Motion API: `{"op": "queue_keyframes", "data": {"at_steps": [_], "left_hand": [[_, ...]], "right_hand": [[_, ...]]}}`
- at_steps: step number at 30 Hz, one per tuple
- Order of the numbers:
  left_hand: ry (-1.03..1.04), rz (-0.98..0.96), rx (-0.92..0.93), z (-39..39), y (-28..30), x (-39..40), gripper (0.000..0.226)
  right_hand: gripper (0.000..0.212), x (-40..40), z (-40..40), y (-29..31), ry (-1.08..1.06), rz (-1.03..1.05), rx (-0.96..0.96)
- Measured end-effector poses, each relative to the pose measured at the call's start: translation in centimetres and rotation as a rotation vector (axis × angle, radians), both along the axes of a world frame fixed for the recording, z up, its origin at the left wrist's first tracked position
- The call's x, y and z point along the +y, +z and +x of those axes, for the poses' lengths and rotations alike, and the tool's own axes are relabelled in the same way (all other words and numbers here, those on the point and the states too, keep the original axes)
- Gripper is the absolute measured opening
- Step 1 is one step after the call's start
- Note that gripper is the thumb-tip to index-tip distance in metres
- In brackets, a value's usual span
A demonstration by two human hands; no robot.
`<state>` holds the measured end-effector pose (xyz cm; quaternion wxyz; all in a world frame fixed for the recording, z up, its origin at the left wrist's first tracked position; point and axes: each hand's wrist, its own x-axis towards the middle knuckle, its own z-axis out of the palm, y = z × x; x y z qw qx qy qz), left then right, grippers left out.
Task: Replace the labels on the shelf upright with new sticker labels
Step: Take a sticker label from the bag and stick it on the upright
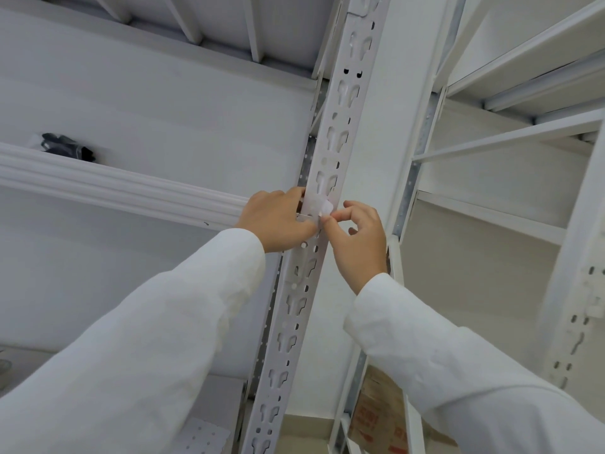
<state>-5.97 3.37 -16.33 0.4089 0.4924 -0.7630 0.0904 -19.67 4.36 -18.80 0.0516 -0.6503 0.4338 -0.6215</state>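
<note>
Two hands (278, 221) (357, 237), one label (319, 208), one upright (327, 152)

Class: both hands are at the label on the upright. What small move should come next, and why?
Probably peel on: the right hand pinches the lifted corner of the label, while the left hand rests against the shelf upright; the rest looks stuck.

Long white sleeves (137, 348) to the wrists; bare hands (278, 221).
</note>
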Motion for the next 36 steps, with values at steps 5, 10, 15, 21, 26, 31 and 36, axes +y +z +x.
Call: {"op": "queue_keyframes", "data": {"at_steps": [5, 10, 15, 21, 26, 31, 36], "left_hand": [[0.003, 0.002, 0.007, 0.0, 0.1, 0.0, 0.043], [0.005, -0.002, 0.002, 0.0, 0.0, -0.1, 0.043], [-0.002, 0.005, -0.001, 0.1, -0.1, -0.2, 0.041], [-0.013, 0.006, -0.007, 0.2, -0.1, -0.5, 0.042], [-0.018, 0.011, -0.021, 0.2, -0.1, -0.6, 0.055], [-0.022, 0.008, -0.025, 0.3, -0.2, -1.0, 0.051], [-0.017, 0.005, -0.022, 0.3, -0.2, -1.2, 0.051]], "right_hand": [[0.008, 0.2, -1.0, 0.9, -0.013, -0.07, 0.224], [0.017, 0.1, -2.7, 2.9, -0.139, -0.29, 0.48], [0.017, -0.6, -2.8, 4.1, -0.291, -0.431, 0.721], [0.009, -1.2, -2.7, 4.8, -0.294, -0.483, 0.793], [0.008, -1.0, -2.5, 5.3, -0.297, -0.502, 0.883], [0.009, -0.8, -2.3, 5.5, -0.321, -0.564, 0.974], [0.014, -0.8, -1.8, 4.5, -0.309, -0.674, 1.063]]}}
